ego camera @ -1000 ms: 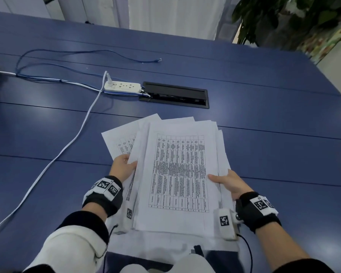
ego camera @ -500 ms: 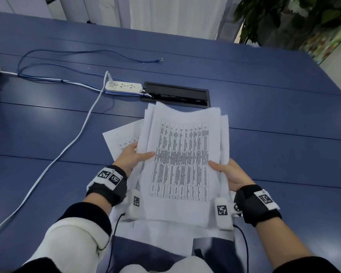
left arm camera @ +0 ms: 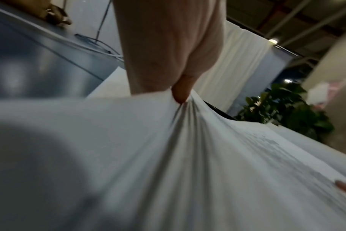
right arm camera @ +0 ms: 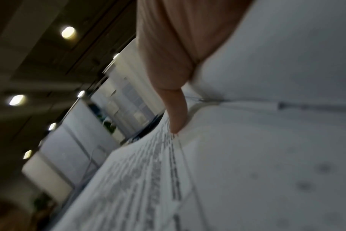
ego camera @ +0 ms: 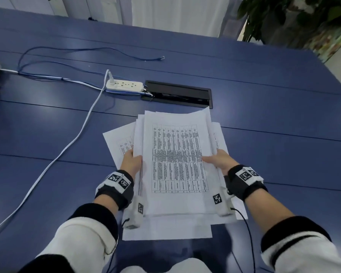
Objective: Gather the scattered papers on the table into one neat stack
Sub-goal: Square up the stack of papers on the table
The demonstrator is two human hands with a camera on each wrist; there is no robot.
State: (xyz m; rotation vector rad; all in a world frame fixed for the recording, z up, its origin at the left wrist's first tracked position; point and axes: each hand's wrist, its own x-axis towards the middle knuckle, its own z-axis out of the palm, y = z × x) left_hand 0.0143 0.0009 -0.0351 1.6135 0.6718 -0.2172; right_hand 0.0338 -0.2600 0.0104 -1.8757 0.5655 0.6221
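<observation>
The bundle of papers (ego camera: pixel 177 160) is thin white sheets, the top one printed with a dense black grid of small text; its edges are ragged, the sheets fanned unevenly, the far end bowing upward; it is held above the near middle of the counter (ego camera: pixel 274 125). The left hand (ego camera: pixel 131 162) clasps the bundle's left edge, the thumb pressed onto the top sheet where the paper puckers into soft folds in the left wrist view; the right hand (ego camera: pixel 219 161) clasps the right edge, its thumb lying flat across the print; both grips are closed on the paper. More loose sheets (ego camera: pixel 118 142) lie flat beneath, one jutting out to the left, another showing at the near side. The counter is smooth matte blue, built of long panels with thin seams, faintly glossy under the ceiling lights; farther off sit a white power strip (ego camera: pixel 124 85) and a black rectangular cable hatch (ego camera: pixel 177 94), with a white cable (ego camera: pixel 67 148) and thin blue wires (ego camera: pixel 90 49) trailing left; pale curtains and a leafy plant (ego camera: pixel 284 18) stand beyond the far edge.
</observation>
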